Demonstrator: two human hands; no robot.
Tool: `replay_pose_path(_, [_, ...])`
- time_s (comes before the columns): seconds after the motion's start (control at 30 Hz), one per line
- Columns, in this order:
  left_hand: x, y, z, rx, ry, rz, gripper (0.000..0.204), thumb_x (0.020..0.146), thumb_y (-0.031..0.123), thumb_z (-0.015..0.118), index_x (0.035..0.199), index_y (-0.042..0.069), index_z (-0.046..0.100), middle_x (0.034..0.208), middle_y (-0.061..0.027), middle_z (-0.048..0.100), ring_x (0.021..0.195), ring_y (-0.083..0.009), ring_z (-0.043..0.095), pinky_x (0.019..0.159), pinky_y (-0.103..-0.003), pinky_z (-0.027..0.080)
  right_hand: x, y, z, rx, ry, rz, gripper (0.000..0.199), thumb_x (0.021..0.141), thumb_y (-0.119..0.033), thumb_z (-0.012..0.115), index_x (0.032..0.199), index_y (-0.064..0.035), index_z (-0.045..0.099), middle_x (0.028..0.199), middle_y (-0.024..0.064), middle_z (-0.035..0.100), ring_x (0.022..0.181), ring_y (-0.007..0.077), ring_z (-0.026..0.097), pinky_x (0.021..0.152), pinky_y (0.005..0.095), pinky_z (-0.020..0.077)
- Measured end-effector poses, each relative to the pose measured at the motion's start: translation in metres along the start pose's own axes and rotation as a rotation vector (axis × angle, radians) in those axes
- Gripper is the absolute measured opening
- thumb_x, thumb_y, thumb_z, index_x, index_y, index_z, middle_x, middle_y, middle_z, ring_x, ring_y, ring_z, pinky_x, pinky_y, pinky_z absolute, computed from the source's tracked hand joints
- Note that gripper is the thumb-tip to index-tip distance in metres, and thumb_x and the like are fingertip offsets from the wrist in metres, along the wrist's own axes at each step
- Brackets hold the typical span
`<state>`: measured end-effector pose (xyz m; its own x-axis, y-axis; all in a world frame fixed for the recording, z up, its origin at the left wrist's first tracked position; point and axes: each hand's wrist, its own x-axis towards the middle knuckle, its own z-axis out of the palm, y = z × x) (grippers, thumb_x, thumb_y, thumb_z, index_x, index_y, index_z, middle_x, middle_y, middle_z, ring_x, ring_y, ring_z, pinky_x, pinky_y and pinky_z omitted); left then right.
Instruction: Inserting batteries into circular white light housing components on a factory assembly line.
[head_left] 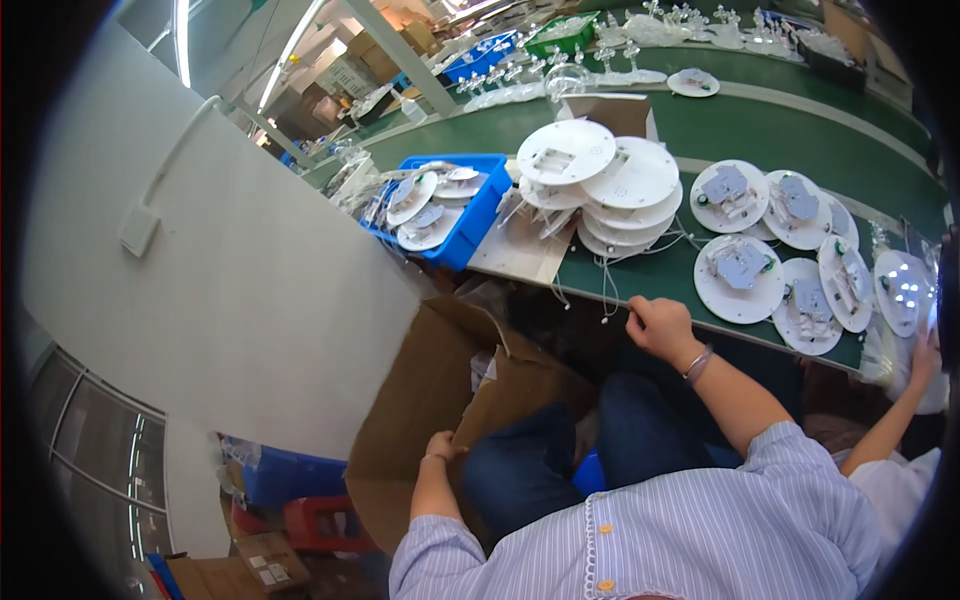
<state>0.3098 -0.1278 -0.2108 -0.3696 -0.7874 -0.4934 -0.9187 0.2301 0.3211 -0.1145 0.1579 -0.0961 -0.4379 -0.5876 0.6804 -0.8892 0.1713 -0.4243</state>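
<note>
My left hand (440,446) is closed on the flap of an open cardboard box (415,385) beside my left knee. Some pale wrapping shows inside the box. My right hand (658,325) is curled at the front edge of the green workbench (590,284); its fingertips are partly hidden. Just beyond it stand stacked white round lamp bases (630,190), with thin white cables hanging over the edge. To its right lie several white discs with grey driver boxes (738,275) facing up.
A blue bin (470,225) of similar discs sits at the bench's left end, against a white partition (250,250). Clear glass-like parts (620,60) line the far side. At the right, a co-worker's hand (925,355) is near a plastic-wrapped disc (900,292). A red stool (325,525) stands lower left.
</note>
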Motion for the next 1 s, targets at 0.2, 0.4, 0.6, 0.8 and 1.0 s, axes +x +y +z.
replay_pose_path(0.2, [-0.007,0.025,0.041,0.061,0.115,-0.057,0.032,0.061,0.024,0.071,0.088,0.009,0.062,0.085,-0.0129,0.061,0.078,-0.0277,0.058,0.070,-0.037,0.044,-0.002,0.003,0.012,-0.027,-0.018,0.043,0.007,0.064,-0.017,0.055,0.067,-0.0119,0.051,0.048,0.0073,0.049,0.045,0.0244,0.052,0.042,0.0367,0.0416])
replay_pose_path(0.4, [0.017,-0.023,0.062,0.099,0.120,-0.003,0.039,0.058,0.036,0.072,0.083,0.009,0.063,0.081,-0.0138,0.061,0.077,-0.0282,0.059,0.068,-0.037,0.045,-0.005,0.004,-0.001,-0.013,-0.130,0.045,0.007,0.065,-0.019,0.055,0.069,-0.0136,0.054,0.047,0.0062,0.049,0.043,0.0238,0.051,0.040,0.0355,0.0414])
replay_pose_path(0.6, [0.098,-0.082,0.104,0.224,0.095,0.138,0.047,0.056,0.042,0.071,0.089,0.009,0.061,0.084,-0.0144,0.060,0.079,-0.0267,0.059,0.067,-0.037,0.045,-0.006,0.004,0.000,-0.022,-0.176,0.037,0.007,0.065,-0.020,0.056,0.068,-0.0146,0.054,0.045,0.0053,0.047,0.040,0.0232,0.050,0.038,0.0350,0.0395])
replay_pose_path(0.8, [0.138,-0.011,0.088,0.174,0.054,0.332,0.048,0.057,0.041,0.070,0.091,0.009,0.061,0.085,-0.0144,0.060,0.079,-0.0267,0.059,0.067,-0.037,0.045,-0.002,0.003,0.003,-0.061,-0.112,0.039,0.008,0.065,-0.020,0.057,0.070,-0.0137,0.054,0.046,0.0044,0.048,0.041,0.0223,0.050,0.038,0.0343,0.0395])
replay_pose_path(1.0, [0.103,0.024,0.094,0.118,-0.008,0.438,0.048,0.058,0.041,0.070,0.092,0.008,0.060,0.085,-0.0144,0.060,0.079,-0.0267,0.059,0.066,-0.037,0.045,-0.005,0.004,0.004,-0.056,-0.094,-0.019,0.008,0.067,-0.017,0.054,0.072,-0.0115,0.052,0.049,0.0058,0.049,0.044,0.0232,0.051,0.041,0.0351,0.0405])
